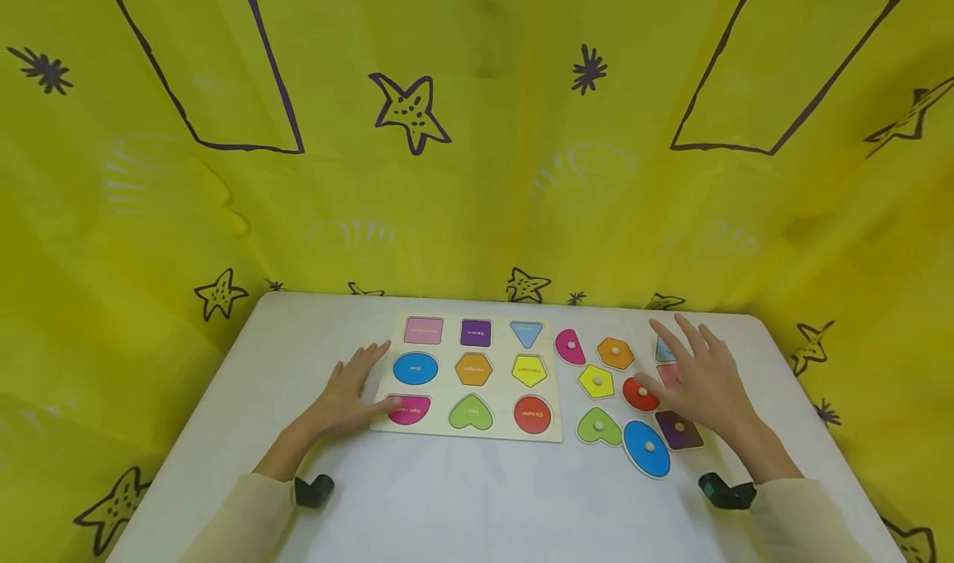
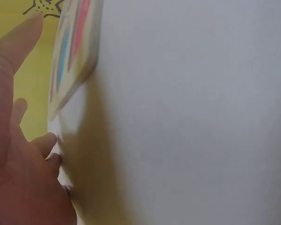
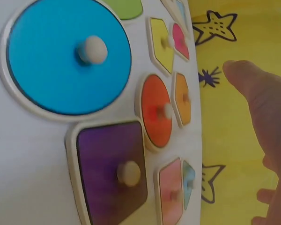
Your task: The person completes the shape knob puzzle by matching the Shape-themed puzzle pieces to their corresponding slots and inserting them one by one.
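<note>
My left hand (image 1: 344, 396) is beside the left edge of a wooden shape puzzle board (image 1: 445, 385), fingers spread, thumb over the magenta half-round shape. Whether it touches the board I cannot tell. In the left wrist view, the board's corner (image 2: 90, 61) shows past the thumb. To the right, my right hand (image 1: 704, 387) hovers with spread fingers over knobbed pieces and holds nothing. Near it lie a red circle (image 1: 636, 392), a purple square (image 3: 110, 168), a blue oval (image 1: 645, 449), a pink piece (image 3: 170, 190) and a light-blue piece (image 3: 188, 183), the last two partly hidden in the head view.
Between board and right hand lie a magenta half-round (image 1: 570, 346), an orange hexagon (image 1: 614, 352), a yellow pentagon (image 1: 595, 382) and a green heart (image 1: 599, 425). The white table (image 1: 462, 497) ends at a yellow patterned curtain (image 1: 477, 199) behind and at both sides.
</note>
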`<state>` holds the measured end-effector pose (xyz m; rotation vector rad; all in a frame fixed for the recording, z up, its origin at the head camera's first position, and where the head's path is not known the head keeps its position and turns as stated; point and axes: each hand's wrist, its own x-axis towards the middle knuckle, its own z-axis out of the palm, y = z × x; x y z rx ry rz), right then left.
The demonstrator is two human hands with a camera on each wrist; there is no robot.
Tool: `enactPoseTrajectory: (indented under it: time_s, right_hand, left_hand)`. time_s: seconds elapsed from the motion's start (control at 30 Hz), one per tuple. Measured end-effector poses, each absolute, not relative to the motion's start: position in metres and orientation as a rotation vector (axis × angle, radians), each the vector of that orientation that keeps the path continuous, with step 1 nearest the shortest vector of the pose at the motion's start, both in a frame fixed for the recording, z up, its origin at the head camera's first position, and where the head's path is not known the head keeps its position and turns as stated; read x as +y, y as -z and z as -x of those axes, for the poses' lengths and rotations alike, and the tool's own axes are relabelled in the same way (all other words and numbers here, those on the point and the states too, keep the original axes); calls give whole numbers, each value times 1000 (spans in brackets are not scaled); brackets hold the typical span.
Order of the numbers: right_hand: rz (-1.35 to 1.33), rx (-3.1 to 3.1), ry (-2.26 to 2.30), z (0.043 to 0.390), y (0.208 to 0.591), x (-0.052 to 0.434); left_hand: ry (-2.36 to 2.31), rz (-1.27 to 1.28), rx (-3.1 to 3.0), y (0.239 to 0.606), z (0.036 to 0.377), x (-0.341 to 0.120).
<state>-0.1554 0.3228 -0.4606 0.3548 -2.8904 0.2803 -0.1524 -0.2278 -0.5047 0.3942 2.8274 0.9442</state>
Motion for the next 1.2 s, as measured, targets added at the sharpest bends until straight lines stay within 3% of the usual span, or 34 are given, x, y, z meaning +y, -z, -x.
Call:
enactPoseTrajectory:
  time_s: [0.3,1.2]
  right_hand:
    - [-342,-2938,-745,160,466,344]
    - [-47,-2973,-1137,155,510,399]
  left_hand:
    - [-893,-443,2824,513,153,-234]
    - [-781,-471,2880,514,149,-235]
